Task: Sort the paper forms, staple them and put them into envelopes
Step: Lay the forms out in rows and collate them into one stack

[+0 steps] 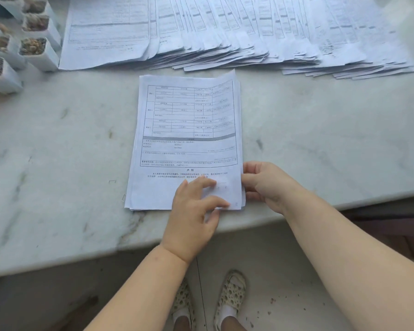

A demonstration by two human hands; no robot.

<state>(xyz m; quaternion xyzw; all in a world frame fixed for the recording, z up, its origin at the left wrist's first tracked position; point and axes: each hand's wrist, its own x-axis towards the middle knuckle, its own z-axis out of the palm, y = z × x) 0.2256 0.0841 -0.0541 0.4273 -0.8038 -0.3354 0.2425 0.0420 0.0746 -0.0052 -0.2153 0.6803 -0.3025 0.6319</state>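
The thin stack of white printed paper forms (184,139) looks light, floppy and slippery, best pinched at its near right corner, where the left hand (191,216) presses with spread fingers and the right hand (265,185) pinches the edge.

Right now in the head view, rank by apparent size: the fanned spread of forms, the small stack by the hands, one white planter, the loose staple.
1. Fanned spread of forms
2. Small stack
3. White planter, though it sits farther away
4. Loose staple
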